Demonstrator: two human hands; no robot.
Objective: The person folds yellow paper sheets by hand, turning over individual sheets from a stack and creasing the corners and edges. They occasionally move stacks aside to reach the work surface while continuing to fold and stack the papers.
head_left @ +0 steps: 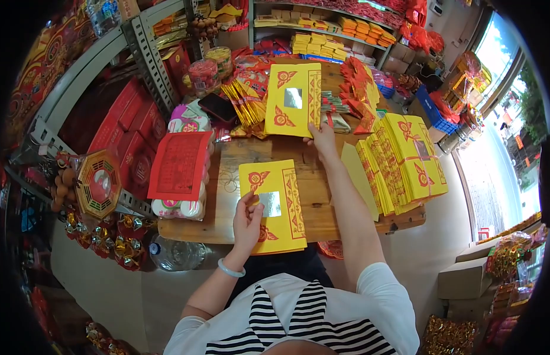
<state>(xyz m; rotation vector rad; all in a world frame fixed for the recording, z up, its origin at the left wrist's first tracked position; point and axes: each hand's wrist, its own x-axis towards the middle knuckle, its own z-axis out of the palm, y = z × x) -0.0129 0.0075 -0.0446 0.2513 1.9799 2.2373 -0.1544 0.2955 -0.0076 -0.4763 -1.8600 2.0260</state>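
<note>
My left hand (pixel 249 223) is closed at the left side of a yellow joss paper sheet (pixel 281 222) with red prints and a silver square. This paper overhangs the near table edge, close to my body, and more sheets show under its lower edge. Farther out, my right hand (pixel 322 142) pinches the lower right corner of another yellow joss paper sheet (pixel 294 121) of the same design. That one lies over the goods at the back of the table. To the right stand bundles of the same yellow paper (pixel 405 157), tied with pink string.
The wooden table (pixel 227 228) holds wrapped white rolls (pixel 192 208) under a red printed sheet (pixel 178 161), rubber bands (pixel 229 181) and a dark phone (pixel 217 107). Metal shelving (pixel 146 59) rises at left. A large water bottle (pixel 177 253) lies on the floor.
</note>
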